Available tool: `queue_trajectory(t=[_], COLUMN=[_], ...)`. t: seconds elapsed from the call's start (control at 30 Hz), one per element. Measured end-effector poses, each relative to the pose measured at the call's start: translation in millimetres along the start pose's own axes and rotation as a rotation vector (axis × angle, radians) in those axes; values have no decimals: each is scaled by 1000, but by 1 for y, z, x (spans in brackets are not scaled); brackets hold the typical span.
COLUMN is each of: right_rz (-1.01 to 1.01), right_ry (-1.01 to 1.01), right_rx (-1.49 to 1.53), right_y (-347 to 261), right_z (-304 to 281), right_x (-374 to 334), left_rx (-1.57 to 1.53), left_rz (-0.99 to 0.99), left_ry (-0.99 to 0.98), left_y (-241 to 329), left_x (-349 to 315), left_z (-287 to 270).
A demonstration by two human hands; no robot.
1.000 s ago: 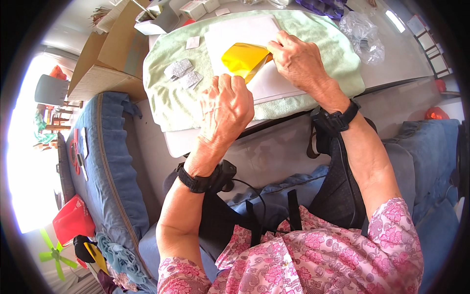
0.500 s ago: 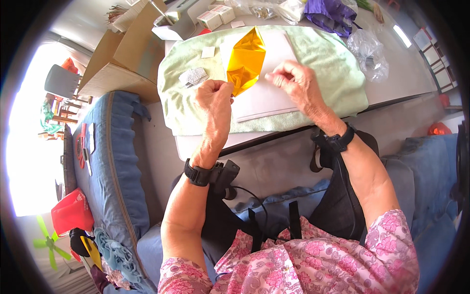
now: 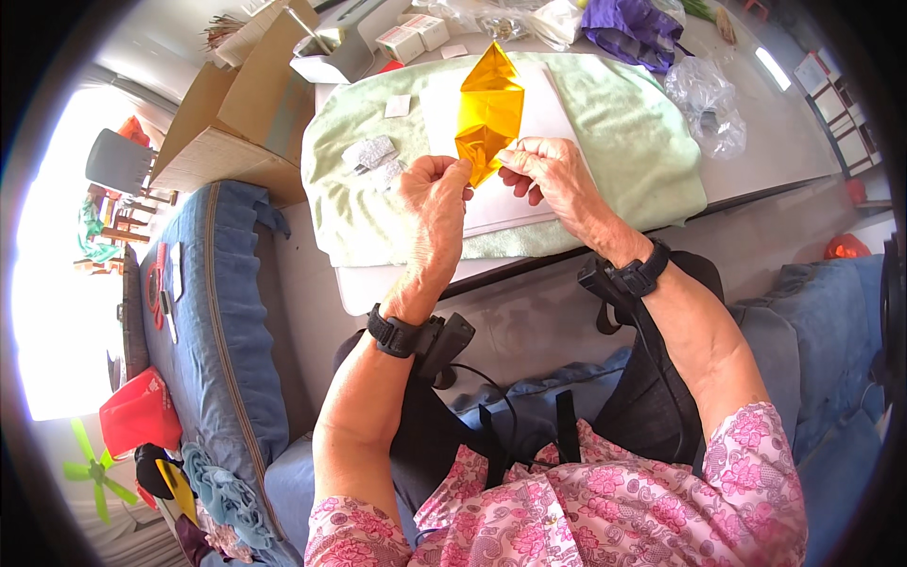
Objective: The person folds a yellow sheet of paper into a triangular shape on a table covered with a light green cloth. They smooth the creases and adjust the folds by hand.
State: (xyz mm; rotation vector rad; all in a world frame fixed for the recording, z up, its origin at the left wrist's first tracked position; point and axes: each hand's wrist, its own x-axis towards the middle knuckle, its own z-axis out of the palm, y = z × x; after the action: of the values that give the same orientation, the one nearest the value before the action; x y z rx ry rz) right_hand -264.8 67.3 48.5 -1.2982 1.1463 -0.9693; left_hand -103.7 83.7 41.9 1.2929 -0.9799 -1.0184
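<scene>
A shiny gold foil paper (image 3: 490, 111), folded into a long shape with pointed ends, stands out over a stack of white paper (image 3: 543, 184). My left hand (image 3: 436, 194) pinches its near end from the left, thumb and forefinger together. From the right, my right hand (image 3: 553, 180) pinches the same near end, its other fingers curled. The foil's far tip points away from me. Under the white paper lies a pale green towel (image 3: 642, 142). Left of my left hand, a small grey-white crumpled piece (image 3: 368, 151) and a small white square (image 3: 398, 106) rest on the towel.
An open cardboard box (image 3: 236, 123) stands left of the towel. Behind it are small white boxes (image 3: 413, 38), a purple bag (image 3: 631, 33) and a clear plastic bag (image 3: 709, 104). The table's near edge (image 3: 510, 271) runs before my knees. A blue-covered seat (image 3: 213, 321) is at left.
My right hand has moved left and now grips the foil's near end. The foil has turned slightly more upright and shifted right with my left hand.
</scene>
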Motion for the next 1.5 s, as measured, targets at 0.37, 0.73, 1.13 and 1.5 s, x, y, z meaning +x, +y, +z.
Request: queue_trajectory(t=[0.37, 0.73, 1.13, 1.5], right_rz=[-53, -54, -145, 75], right_ry=[-1, -13, -109, -96], right_rx=[-151, -174, -55, 127], right_y=[5, 3, 12, 14], right_z=[-8, -10, -17, -13], right_x=[7, 8, 10, 13], left_rx=[93, 127, -2, -60], left_rz=[-30, -95, -130, -209], left_ry=[-55, -118, -165, -162], left_y=[6, 5, 4, 4], left_x=[3, 8, 11, 14], left_z=[-2, -6, -13, -20])
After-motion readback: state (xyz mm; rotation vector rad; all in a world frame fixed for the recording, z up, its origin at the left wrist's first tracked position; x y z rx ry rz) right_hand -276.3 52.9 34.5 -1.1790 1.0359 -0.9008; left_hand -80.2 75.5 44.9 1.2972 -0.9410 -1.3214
